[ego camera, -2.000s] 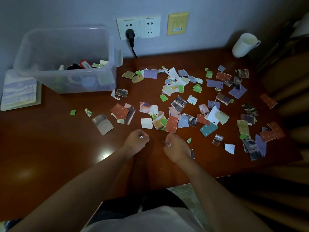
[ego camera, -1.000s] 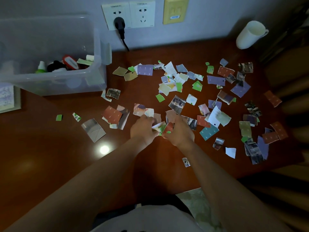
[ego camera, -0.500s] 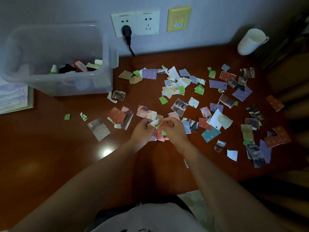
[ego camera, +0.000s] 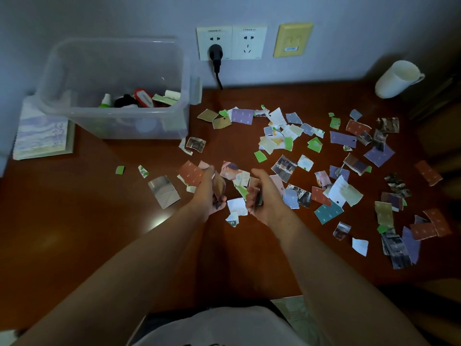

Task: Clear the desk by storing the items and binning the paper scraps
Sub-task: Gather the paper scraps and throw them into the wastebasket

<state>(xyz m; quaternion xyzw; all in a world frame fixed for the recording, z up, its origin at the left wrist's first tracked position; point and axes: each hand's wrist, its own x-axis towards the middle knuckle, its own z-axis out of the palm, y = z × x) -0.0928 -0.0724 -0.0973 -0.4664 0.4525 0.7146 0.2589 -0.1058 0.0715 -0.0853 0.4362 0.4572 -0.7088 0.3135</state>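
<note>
Several torn paper scraps point(ego camera: 341, 139) in purple, green, red and white lie scattered over the dark wooden desk point(ego camera: 74, 233). My left hand point(ego camera: 208, 194) and my right hand point(ego camera: 264, 196) hover side by side over the near middle of the pile, palms turned toward each other. The left hand holds a brownish scrap point(ego camera: 219, 186) in its curled fingers. The right hand grips a dark scrap point(ego camera: 258, 196). A white scrap point(ego camera: 237, 206) lies on the desk between them. A clear plastic bin point(ego camera: 117, 88) with small items inside stands at the back left.
A white mug point(ego camera: 396, 78) stands at the back right by the wall. A booklet point(ego camera: 42, 131) lies left of the bin. A black plug point(ego camera: 215, 54) sits in the wall socket, its cord dropping to the desk. The desk's front edge runs close to my body.
My hands reached into the pile, gathered scraps together, and have now drawn slightly apart, each lifted with paper in it. The view shifted a little.
</note>
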